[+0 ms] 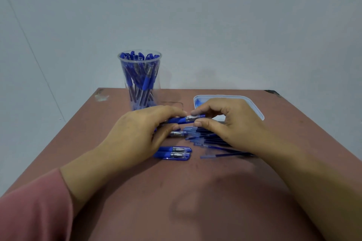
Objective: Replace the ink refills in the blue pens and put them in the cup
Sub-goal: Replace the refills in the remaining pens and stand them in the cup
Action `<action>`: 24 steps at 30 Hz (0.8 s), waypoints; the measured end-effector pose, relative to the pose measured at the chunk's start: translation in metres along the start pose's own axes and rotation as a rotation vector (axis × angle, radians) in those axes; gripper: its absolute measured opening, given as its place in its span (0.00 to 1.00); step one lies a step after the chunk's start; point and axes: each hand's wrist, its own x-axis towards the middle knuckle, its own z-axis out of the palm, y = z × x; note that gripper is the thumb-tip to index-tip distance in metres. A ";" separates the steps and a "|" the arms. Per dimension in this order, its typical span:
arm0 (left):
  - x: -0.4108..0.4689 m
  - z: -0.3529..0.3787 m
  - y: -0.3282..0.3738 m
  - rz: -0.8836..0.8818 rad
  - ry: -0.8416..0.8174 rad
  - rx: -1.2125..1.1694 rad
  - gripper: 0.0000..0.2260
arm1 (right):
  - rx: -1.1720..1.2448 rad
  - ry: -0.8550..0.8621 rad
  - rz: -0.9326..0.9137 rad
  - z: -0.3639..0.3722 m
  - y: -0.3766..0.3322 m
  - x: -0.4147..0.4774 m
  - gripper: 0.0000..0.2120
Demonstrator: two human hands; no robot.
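Gripped at its rubber end by the left hand (141,131), pinched at the clear barrel by the right hand (225,121), thumb against forefinger: one blue pen (184,119), level above the table (195,191). Beneath, a blurred spread, seemingly refills (213,140). Nearer, two more pens (174,152) side by side. Far left, a cup (140,80) packed with pens; behind the right hand, a white tray (258,113).

Reddish-brown table (195,191), pale grey wall (215,25)
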 end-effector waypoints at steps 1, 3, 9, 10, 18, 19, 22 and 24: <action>0.000 0.000 -0.001 0.006 0.005 -0.012 0.13 | 0.010 0.009 0.004 0.002 0.000 0.000 0.10; -0.001 -0.001 -0.003 -0.003 0.013 -0.057 0.12 | 0.038 0.035 0.021 0.005 0.000 0.002 0.11; 0.000 0.001 -0.007 -0.064 0.035 -0.144 0.10 | 0.075 0.032 0.040 0.010 -0.002 0.003 0.08; 0.000 0.001 -0.006 -0.054 0.031 -0.123 0.09 | 0.080 0.032 0.034 0.009 -0.001 0.003 0.08; 0.002 -0.002 -0.001 -0.015 -0.026 -0.167 0.11 | -0.057 0.039 -0.093 0.006 -0.003 0.002 0.12; 0.003 -0.003 0.000 -0.020 -0.042 -0.204 0.12 | -0.084 0.046 -0.104 0.006 -0.004 0.001 0.12; 0.002 -0.003 -0.001 -0.040 -0.064 -0.254 0.13 | -0.132 0.070 -0.125 0.004 -0.003 0.001 0.05; 0.000 -0.004 -0.006 -0.090 -0.043 -0.288 0.12 | -0.166 0.103 -0.086 -0.004 -0.001 -0.001 0.03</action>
